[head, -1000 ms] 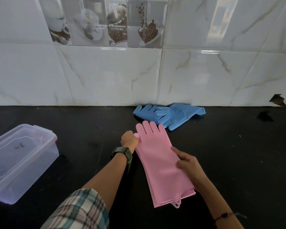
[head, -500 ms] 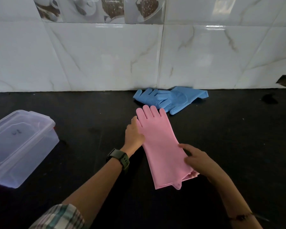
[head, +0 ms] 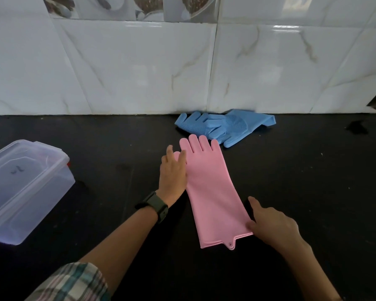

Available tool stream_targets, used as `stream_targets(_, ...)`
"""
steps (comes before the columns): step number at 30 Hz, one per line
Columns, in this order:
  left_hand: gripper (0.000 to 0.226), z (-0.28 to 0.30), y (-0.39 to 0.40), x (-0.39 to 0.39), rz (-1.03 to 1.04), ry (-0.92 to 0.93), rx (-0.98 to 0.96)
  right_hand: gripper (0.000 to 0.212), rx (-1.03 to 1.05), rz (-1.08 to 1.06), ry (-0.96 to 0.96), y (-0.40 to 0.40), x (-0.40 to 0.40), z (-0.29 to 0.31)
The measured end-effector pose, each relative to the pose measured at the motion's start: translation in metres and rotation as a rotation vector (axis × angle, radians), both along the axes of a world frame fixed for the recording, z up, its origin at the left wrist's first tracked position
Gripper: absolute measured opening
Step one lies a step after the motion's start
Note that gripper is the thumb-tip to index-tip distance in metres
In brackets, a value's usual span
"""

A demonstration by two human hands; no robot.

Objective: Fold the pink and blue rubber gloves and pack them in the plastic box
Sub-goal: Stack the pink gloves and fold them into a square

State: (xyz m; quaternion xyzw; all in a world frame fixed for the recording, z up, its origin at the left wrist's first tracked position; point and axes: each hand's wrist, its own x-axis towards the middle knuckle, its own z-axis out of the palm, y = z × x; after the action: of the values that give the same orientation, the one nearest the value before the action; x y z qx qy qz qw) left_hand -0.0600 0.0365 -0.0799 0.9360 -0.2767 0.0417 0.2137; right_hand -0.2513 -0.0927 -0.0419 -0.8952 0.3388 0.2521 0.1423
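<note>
The left hand [head: 172, 173] has opened, fingers [head: 181, 159] straight on the pink gloves [head: 213, 192], and the right hand [head: 274, 224] rests loose-fingered on the cuff [head: 221, 236], ready to fold.

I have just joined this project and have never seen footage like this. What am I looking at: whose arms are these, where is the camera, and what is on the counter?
There is no machine here. A person works with bare hands, and the camera sits on their head, looking forward and down, so both arms reach in from the bottom of the picture.

On the black counter lie the pink gloves, flat, with the cuff end toward the person. The left hand, which has a watch on its wrist, lies flat on their thumb side. The right hand touches the cuff edge. Nothing is lifted.

The blue gloves lie in a loose heap against the tiled wall. A clear plastic box, with its lid on, stands at the left.
</note>
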Motion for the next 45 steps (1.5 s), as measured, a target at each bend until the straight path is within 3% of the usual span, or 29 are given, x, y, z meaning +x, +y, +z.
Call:
stream_targets(3,0.045,-0.002,0.005,-0.012,-0.179,-0.170,0.032,0.069,-0.051,0.066,-0.029,-0.003,0.005,0.003)
stream_targets(7,0.041,-0.012,0.005,-0.026,-0.167,-0.056,0.058,0.042,0.060,-0.108,-0.368,-0.015,0.062,0.003)
stream_targets(10,0.034,-0.015,0.004,-0.027,-0.147,-0.017,0.095,0.017,0.143,-0.248,-0.503,-0.015,0.108,0.000)
stream_targets(14,0.033,-0.009,0.008,-0.021,-0.056,0.068,0.063,0.035,0.188,-0.327,-0.536,-0.004,0.140,-0.009)
stream_targets(18,0.046,0.004,0.009,-0.021,0.284,0.302,-0.036,0.033,0.240,-0.362,-0.525,-0.004,0.147,-0.012)
stream_targets(20,0.051,0.013,0.005,-0.015,0.386,0.529,-0.203,0.032,0.232,-0.371,-0.531,-0.009,0.147,-0.015)
stream_targets(22,0.046,0.021,-0.001,-0.005,0.451,0.758,-0.439,0.031,0.224,-0.400,-0.571,-0.013,0.147,-0.017)
stream_targets(24,0.038,0.025,-0.003,0.002,0.474,0.863,-0.611,0.030,0.244,-0.437,-0.609,-0.015,0.148,-0.018)
stream_targets(28,0.033,0.027,-0.003,0.009,0.464,1.001,-0.716,0.026,0.257,-0.418,-0.593,-0.014,0.158,-0.014)
stream_targets(32,0.031,0.021,0.018,0.018,0.455,1.012,-0.721,0.023,0.300,-0.391,-0.616,-0.001,0.170,-0.015)
stream_targets(37,0.018,0.015,0.066,0.035,0.495,0.809,-0.748,0.013,0.506,-0.340,-0.668,0.037,0.194,-0.022)
stream_targets(40,0.017,0.015,0.087,0.044,0.489,0.821,-0.723,0.008,0.565,-0.312,-0.577,0.051,0.214,-0.018)
stream_targets(42,0.012,0.018,0.094,0.052,0.454,0.900,-0.741,0.015,0.569,-0.279,-0.525,0.048,0.226,-0.012)
stream_targets(45,0.026,0.021,0.097,0.075,0.561,0.855,-0.757,0.031,0.534,-0.277,-0.584,0.039,0.242,-0.010)
